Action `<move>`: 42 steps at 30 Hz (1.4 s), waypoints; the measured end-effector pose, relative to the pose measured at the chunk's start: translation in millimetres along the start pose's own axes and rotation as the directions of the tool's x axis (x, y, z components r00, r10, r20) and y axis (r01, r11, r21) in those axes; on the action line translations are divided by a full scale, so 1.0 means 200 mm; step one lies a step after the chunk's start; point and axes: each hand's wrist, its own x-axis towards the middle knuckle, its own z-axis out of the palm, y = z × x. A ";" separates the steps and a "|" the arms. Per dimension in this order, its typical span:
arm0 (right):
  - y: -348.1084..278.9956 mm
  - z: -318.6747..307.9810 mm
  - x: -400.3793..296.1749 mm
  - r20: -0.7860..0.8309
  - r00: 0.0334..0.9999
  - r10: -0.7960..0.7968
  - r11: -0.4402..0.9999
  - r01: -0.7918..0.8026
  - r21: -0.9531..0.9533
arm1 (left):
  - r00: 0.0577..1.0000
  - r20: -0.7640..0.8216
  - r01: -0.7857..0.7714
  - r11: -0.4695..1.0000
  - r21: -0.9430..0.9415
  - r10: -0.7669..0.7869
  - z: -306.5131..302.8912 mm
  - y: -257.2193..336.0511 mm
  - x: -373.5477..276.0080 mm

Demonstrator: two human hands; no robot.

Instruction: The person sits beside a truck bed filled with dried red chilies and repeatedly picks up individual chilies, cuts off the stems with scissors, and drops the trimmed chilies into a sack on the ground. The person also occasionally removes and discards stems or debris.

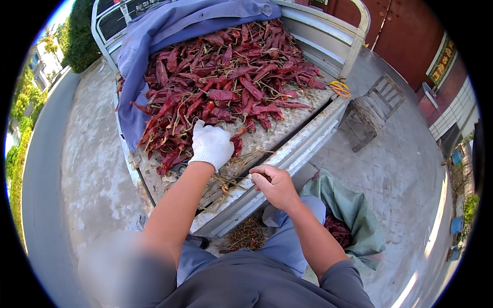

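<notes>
A large heap of dried red chili peppers (227, 77) covers much of a metal truck bed (304, 96). My left hand (212, 146), in a white knitted glove, is at the near edge of this heap. Its fingers point away from me, and the glove hides whether they grip a pepper. One dark red pepper (238, 142) lies right beside the glove. Over the bed's near edge, my bare right hand (274, 184) pinches what looks like a thin stem (251, 177) between thumb and forefinger. Loose dry stalks (231, 181) are scattered between my hands.
Blue-purple cloth (133, 77) drapes the heap's far and left sides. A green woven sack (342, 204) holding peppers (337, 231) stands by my right leg. Discarded stems (248, 235) lie on the ground below the bed. A wooden chair (371, 109) stands at right, near orange-handled scissors (339, 88).
</notes>
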 end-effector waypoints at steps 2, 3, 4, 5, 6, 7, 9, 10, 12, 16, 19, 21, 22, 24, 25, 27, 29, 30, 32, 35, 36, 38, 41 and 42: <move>0.02 0.00 0.01 0.005 1.000 0.018 1.000 -0.018 0.020 | 0.998 -0.058 0.026 0.999 -0.018 -0.027 0.03 -0.04 -0.01; 0.03 0.00 0.01 -0.001 1.000 0.027 0.999 -0.027 0.031 | 0.990 -0.137 0.011 0.997 -0.071 -0.021 0.02 -0.05 -0.03; 0.04 0.00 0.03 -0.015 0.999 0.035 0.998 -0.034 0.058 | 0.976 -0.216 -0.006 0.992 -0.122 -0.021 0.02 -0.06 -0.06; 0.04 -0.01 0.04 -0.028 0.999 0.042 0.996 -0.040 0.082 | 0.956 -0.293 -0.025 0.985 -0.172 -0.027 0.01 -0.07 -0.10; 0.03 0.00 0.06 -0.058 0.997 0.054 0.991 -0.046 0.125 | 0.941 -0.338 -0.055 0.973 -0.225 -0.025 -0.05 -0.04 -0.15; 0.00 0.02 0.08 -0.094 0.995 0.032 0.986 -0.016 0.169 | 0.949 -0.314 -0.071 0.960 -0.271 -0.019 -0.12 -0.02 -0.20; -0.06 0.09 0.11 -0.153 0.988 -0.014 0.966 0.052 0.252 | 0.965 -0.262 -0.083 0.929 -0.360 -0.015 -0.19 0.02 -0.34; -0.07 0.14 0.13 -0.175 0.984 -0.047 0.941 0.102 0.322 | 0.953 -0.304 -0.117 0.916 -0.384 -0.006 -0.16 0.04 -0.41; -0.09 0.18 0.12 -0.148 0.983 -0.112 0.940 0.153 0.306 | 0.953 -0.301 -0.164 0.879 -0.447 0.025 -0.11 0.07 -0.53; -0.17 0.09 0.02 0.088 0.996 0.015 0.999 -0.013 -0.031 | 0.960 -0.275 -0.096 0.868 -0.487 -0.047 -0.17 0.07 -0.74; -0.17 0.05 -0.05 0.253 0.967 -0.029 0.957 0.100 -0.273 | 0.867 -0.495 -0.284 0.880 -0.380 0.066 -0.28 0.03 -0.78; -0.19 0.06 -0.08 0.359 0.925 -0.125 0.859 0.282 -0.427 | 0.878 -0.388 -0.376 0.905 -0.197 0.280 -0.30 0.03 -0.77; -0.22 0.06 -0.09 0.414 0.902 -0.121 0.813 0.330 -0.480 | 0.893 -0.289 -0.401 0.900 -0.169 0.344 -0.29 0.02 -0.78; -0.24 0.07 -0.10 0.502 0.862 -0.076 0.739 0.387 -0.551 | 0.895 -0.087 -0.444 0.889 -0.110 0.437 -0.31 0.01 -0.78; -0.26 0.08 -0.11 0.529 0.847 -0.044 0.730 0.389 -0.562 | 0.892 -0.014 -0.451 0.888 -0.094 0.452 -0.33 0.01 -0.79; -0.29 0.09 -0.12 0.580 0.815 0.014 0.724 0.392 -0.567 | 0.872 0.127 -0.469 0.881 -0.062 0.473 -0.36 0.00 -0.80; -0.30 0.10 -0.11 0.628 0.778 0.028 0.750 0.399 -0.528 | 0.859 0.171 -0.458 0.874 -0.163 0.483 -0.35 -0.01 -0.80; -0.29 0.09 -0.11 0.651 0.759 0.017 0.771 0.405 -0.491 | 0.851 0.192 -0.451 0.867 -0.211 0.490 -0.35 -0.02 -0.81; -0.27 0.09 -0.11 0.692 0.718 -0.067 0.814 0.441 -0.379 | 0.879 -0.033 -0.428 0.758 -0.492 0.476 -0.25 -0.07 -0.85; -0.24 0.10 -0.13 0.696 0.672 -0.254 0.851 0.498 -0.170 | 0.918 -0.210 -0.371 0.542 -0.754 0.336 -0.11 -0.09 -0.95; -0.23 0.12 -0.15 0.667 0.686 -0.290 0.861 0.491 -0.130 | 0.928 -0.240 -0.353 0.462 -0.814 0.286 -0.08 -0.08 -0.98; -0.18 0.15 -0.19 0.608 0.723 -0.328 0.886 0.459 -0.069 | 0.988 -0.072 -0.108 0.271 -0.957 0.138 -0.05 -0.04 -1.04; -0.14 0.19 -0.26 0.522 0.803 -0.289 0.943 0.333 0.010 | 0.971 0.241 0.222 -0.342 -0.913 -0.012 0.06 0.05 -1.14; -0.13 0.19 -0.28 0.484 0.842 -0.238 0.968 0.248 0.045 | 0.937 0.350 0.285 -0.569 -0.772 -0.005 0.07 0.07 -1.14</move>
